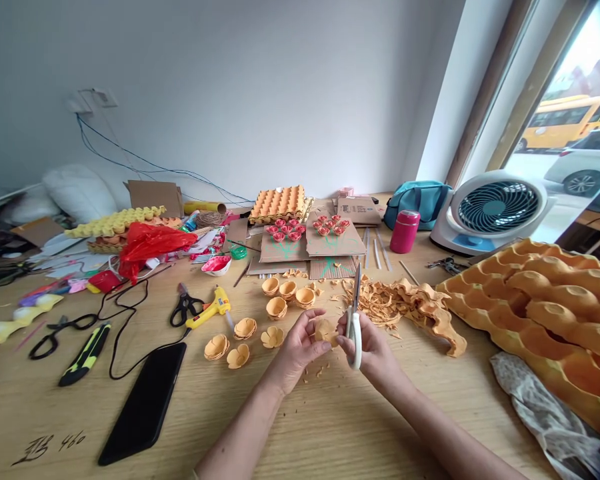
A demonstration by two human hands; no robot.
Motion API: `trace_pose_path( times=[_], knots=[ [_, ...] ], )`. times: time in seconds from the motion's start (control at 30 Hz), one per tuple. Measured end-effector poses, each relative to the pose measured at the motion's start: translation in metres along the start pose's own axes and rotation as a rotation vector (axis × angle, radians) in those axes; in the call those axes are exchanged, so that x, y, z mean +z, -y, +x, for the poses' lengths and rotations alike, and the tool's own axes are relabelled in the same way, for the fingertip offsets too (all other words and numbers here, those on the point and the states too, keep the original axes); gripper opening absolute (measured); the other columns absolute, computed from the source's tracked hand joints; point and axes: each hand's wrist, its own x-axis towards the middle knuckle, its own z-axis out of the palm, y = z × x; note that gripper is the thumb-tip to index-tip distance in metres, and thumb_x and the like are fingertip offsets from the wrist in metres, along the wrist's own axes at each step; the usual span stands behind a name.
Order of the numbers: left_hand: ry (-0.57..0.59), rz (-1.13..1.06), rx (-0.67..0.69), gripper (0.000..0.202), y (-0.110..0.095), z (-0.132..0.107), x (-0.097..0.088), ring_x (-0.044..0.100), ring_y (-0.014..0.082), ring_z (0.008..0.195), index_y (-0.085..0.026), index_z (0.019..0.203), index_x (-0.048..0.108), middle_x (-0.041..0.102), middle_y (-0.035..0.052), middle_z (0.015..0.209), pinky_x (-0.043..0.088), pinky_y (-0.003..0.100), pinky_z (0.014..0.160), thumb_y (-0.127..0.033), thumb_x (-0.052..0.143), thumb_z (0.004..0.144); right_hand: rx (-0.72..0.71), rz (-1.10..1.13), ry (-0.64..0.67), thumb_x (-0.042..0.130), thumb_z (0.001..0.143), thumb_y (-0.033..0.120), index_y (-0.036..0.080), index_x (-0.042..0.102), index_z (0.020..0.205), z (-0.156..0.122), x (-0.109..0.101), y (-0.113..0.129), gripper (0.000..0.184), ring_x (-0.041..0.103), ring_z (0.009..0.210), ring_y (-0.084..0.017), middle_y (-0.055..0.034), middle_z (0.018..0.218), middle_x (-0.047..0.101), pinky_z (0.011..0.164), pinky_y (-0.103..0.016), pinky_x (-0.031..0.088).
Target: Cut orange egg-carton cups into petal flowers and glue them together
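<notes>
Above the table (215,407), your left hand (301,343) pinches an egg-tray cup (325,331) as your right hand (374,348) grips white-handled scissors (355,340) beside it. The molded cup should prove light, stiffish, easily torn; hold its base, sparing the rim.

Soft daylight from the right window (573,120), glare outside, perhaps slight edge blur
</notes>
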Motion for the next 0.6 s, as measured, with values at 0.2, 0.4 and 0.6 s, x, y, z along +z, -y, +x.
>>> trace_pose_path(
  times=[0.2,0.4,0.6],
  knots=[
    [-0.039,-0.108,0.008,0.065,0.012,0.000,0.007,0.060,0.0166,0.092,-0.024,0.118,0.061,0.066,0.0033,0.104,0.046,0.026,0.076,-0.022,0.091,0.060,-0.068,-0.056,-0.038,0.069,0.088,0.043,0.024,0.052,0.099,-0.003,0.002,0.005,0.028,0.053,0.079,-0.017,-0.0011,0.089,0.055,0.069,-0.029,0.045],
    [-0.078,-0.146,0.057,0.056,0.015,0.000,0.011,0.062,0.0174,0.096,-0.021,0.112,0.062,0.069,0.0041,0.102,0.047,0.027,0.083,-0.023,0.089,0.063,-0.097,-0.159,-0.045,0.067,0.089,0.044,0.024,0.052,0.098,-0.004,0.001,0.003,0.027,0.053,0.080,-0.018,-0.0014,0.089,0.055,0.070,-0.029,0.045],
    [-0.163,-0.079,0.163,0.058,0.012,0.003,0.008,0.062,0.0176,0.097,-0.022,0.117,0.061,0.069,0.0021,0.102,0.047,0.026,0.082,-0.023,0.087,0.065,-0.108,-0.276,0.025,0.068,0.088,0.043,0.023,0.054,0.096,-0.003,-0.004,0.008,0.025,0.052,0.080,-0.018,-0.0012,0.088,0.057,0.074,-0.029,0.045]
  ],
)
